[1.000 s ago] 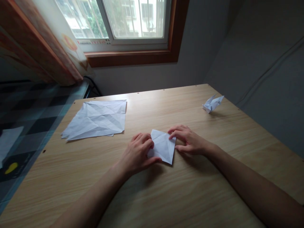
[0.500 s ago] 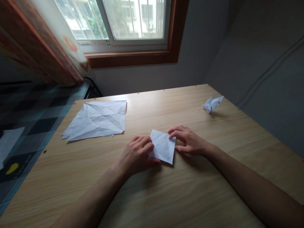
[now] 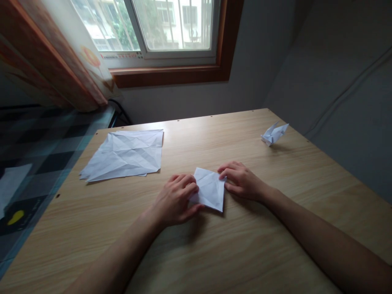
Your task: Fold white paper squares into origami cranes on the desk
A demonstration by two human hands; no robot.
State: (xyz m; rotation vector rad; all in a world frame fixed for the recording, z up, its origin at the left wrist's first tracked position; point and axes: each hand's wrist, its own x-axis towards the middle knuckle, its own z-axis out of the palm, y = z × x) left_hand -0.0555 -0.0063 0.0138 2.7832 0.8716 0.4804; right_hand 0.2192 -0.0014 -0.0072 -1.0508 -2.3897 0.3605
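A small folded square of white paper lies on the wooden table between my hands, with crease lines across its top face. My left hand grips its left corner, curled fingers on top and the thumb along the lower edge. At the right edge, my right hand pinches the paper near its upper right corner between fingers and thumb. The fingertips of the left hand are partly hidden behind its knuckles.
A stack of creased white sheets lies at the table's left. Towards the back right stands a folded paper crane. The wooden table borders a bed with a checked cover; a window and curtain are behind.
My right thumb has moved up and in to the paper's right edge, closing on it. My left thumb has shifted slightly left. The paper has stayed almost in place.
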